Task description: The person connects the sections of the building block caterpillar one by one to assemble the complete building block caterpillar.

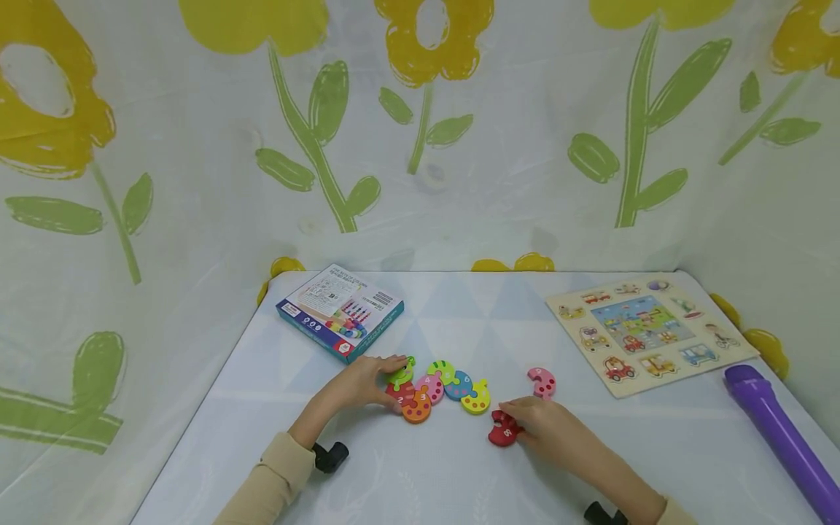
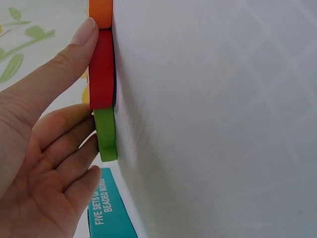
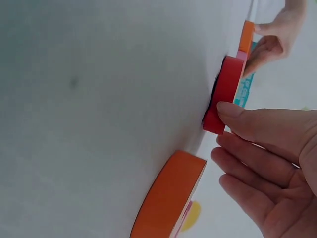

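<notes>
On the table lies a curved chain of joined caterpillar puzzle pieces (image 1: 432,386), with a green head, then red, orange, pink, green, blue and yellow. My left hand (image 1: 361,383) holds its left end, the thumb against the red piece (image 2: 102,69) and the fingers by the green head piece (image 2: 105,134). To the right of the chain, my right hand (image 1: 547,430) pinches a loose red puzzle piece (image 1: 504,429) with a number on it. Its thumb presses the piece's side in the right wrist view. Behind that hand sits a loose pink puzzle piece (image 1: 542,382).
A flat toy box (image 1: 348,310) lies at the back left. At the back right is a wooden vehicle picture board (image 1: 709,313), with a purple tube-like object (image 1: 781,437) along the right edge. An orange-edged piece (image 3: 168,193) lies close to the right wrist camera.
</notes>
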`<state>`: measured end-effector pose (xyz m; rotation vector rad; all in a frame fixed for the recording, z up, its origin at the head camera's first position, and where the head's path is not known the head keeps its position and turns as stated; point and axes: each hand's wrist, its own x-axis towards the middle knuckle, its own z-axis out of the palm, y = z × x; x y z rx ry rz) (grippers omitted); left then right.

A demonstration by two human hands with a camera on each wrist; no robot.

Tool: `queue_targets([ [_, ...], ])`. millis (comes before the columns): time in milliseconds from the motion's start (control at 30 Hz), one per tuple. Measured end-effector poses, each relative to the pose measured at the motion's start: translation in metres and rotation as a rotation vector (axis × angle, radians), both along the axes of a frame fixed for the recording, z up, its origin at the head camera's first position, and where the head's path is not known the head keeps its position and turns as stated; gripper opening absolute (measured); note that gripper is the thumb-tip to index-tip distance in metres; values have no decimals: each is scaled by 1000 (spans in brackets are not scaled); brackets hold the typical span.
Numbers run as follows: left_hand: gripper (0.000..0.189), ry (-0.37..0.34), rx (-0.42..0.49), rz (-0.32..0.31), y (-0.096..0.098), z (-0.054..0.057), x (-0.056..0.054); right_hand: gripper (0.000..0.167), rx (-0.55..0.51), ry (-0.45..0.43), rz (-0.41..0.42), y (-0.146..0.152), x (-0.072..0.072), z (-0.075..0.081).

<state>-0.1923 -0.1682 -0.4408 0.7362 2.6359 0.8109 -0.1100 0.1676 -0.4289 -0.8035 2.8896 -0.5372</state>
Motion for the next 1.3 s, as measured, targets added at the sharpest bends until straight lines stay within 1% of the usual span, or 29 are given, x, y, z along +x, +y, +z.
queue_targets([
  [100, 79, 2, 5, 1, 0, -1, 0, 43, -6, 0, -23, 2, -3, 0],
  [233, 79, -2, 3, 8, 0, -1, 1, 41, -16, -29, -47, 3, -4, -1],
  [333, 80, -10, -7, 13, 0, 0, 1, 40, -29, -54, -37, 3, -4, -1],
  [500, 80, -17, -14, 14, 1, 1, 1, 48, -46, -107, -42, -1, -2, -3],
  [600, 80, -18, -16, 19, 1, 1, 0, 52, -38, -101, -54, -5, -1, -4],
  [733, 79, -21, -8, 22, 1, 0, -1, 51, -25, -86, -71, -8, -2, -5],
  [867, 79, -19, -7, 19, 1, 0, 0, 49, -33, -101, -74, -8, -4, -5],
  [1033, 79, -9, -4, 16, 1, 2, 1, 48, -61, -164, -72, -4, -9, -1],
  [1133, 79, -3, 2, 12, 1, 1, 1, 49, -84, -188, -42, 2, -14, 5],
  [1300, 79, 11, 2, 3, 0, 0, 1, 48, -137, -186, 65, 14, -25, 13],
])
